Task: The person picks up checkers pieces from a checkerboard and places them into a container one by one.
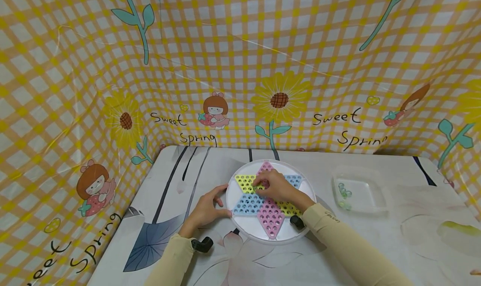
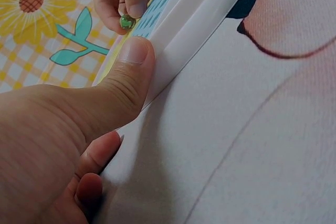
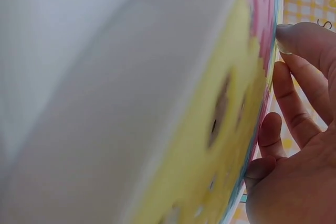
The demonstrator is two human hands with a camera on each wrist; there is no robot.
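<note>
A round white Chinese checkers board [image 1: 234, 197] with a star of pink, blue and yellow holed sections lies on the table. My left hand [image 1: 206, 208] is at its left rim, thumb and index finger spread apart along the edge. In the left wrist view, the left thumb [image 2: 134, 56] rests against the white rim. My right hand [image 1: 276, 185] reaches over the upper left of the star, near the yellow section. Its thumb and fingertips pinch a green glass marble [image 2: 127, 21], low over the board. In the right wrist view, the fingers [image 3: 296, 98] hide the marble.
To the right of the board stands a clear plastic container [image 1: 366, 194] with several greenish marbles [image 1: 343, 191] along its left side. The white table [image 1: 210, 165] has a printed flower pattern. A yellow checked cloth [image 1: 233, 69] hangs behind and at the left.
</note>
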